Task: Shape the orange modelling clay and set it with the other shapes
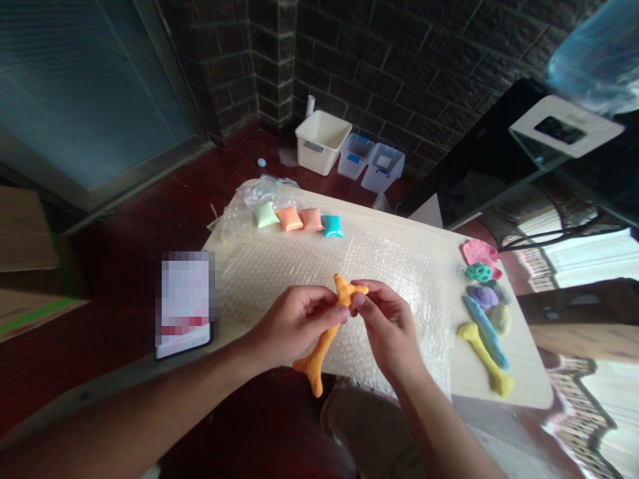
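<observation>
An orange bone-shaped piece of modelling clay (325, 344) is held up over the front of the table, its lower forked end hanging past the near edge. My left hand (297, 320) is closed round its shaft, just below the upper fork. With thumb and fingers my right hand (384, 319) pinches the right prong of that upper fork. Beneath both hands lies a sheet of bubble wrap (399, 266). At the table's right side are a yellow clay bone (486, 359), a blue clay strip (486, 331), a purple lump (482, 295), a green piece (478, 271) and a pink piece (479, 253).
Several small packets of clay, one of them a blue packet (333, 226), line the table's far edge beside crumpled plastic bags (269, 191). A phone or tablet (184, 299) stands at the left. Behind the table, a white basket (322, 143) and clear bins (382, 166) sit on the floor.
</observation>
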`<state>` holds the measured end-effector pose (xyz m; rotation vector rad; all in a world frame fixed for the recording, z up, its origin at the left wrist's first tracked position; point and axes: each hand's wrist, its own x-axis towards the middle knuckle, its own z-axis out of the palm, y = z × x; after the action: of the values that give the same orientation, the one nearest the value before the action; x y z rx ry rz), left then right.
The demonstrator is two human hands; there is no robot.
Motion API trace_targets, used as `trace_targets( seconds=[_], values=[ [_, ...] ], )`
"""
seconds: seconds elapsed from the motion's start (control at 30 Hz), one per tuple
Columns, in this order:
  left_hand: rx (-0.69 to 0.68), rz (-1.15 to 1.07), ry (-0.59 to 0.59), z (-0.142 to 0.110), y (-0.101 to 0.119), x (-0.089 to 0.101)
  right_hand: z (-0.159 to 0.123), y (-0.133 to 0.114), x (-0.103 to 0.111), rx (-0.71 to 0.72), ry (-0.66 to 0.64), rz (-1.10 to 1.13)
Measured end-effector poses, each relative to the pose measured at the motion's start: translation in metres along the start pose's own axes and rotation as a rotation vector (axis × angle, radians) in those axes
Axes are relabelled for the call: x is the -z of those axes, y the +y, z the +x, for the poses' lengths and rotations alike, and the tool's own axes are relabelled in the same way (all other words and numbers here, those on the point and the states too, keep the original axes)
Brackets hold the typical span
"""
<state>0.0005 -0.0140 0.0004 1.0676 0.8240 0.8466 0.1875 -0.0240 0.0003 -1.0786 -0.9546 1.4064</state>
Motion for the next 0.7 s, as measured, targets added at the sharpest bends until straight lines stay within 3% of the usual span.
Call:
trace_targets(
  seconds=[0.27,0.53,0.7],
  values=[
    [-0.028,0.154,0.026,0.0,-0.001,0.005,-0.001,-0.004,-0.004,0.007,-0.043,-0.056],
    [-0.028,0.03,0.011,0.001,0.003,0.004,0.002,-0.004,-0.003,0.013,-0.001,-0.089],
    [-0.031,0.005,0.041,0.001,0.008,0.003,0.002,-0.003,-0.004,-0.019,-0.099,-0.102]
  ],
)
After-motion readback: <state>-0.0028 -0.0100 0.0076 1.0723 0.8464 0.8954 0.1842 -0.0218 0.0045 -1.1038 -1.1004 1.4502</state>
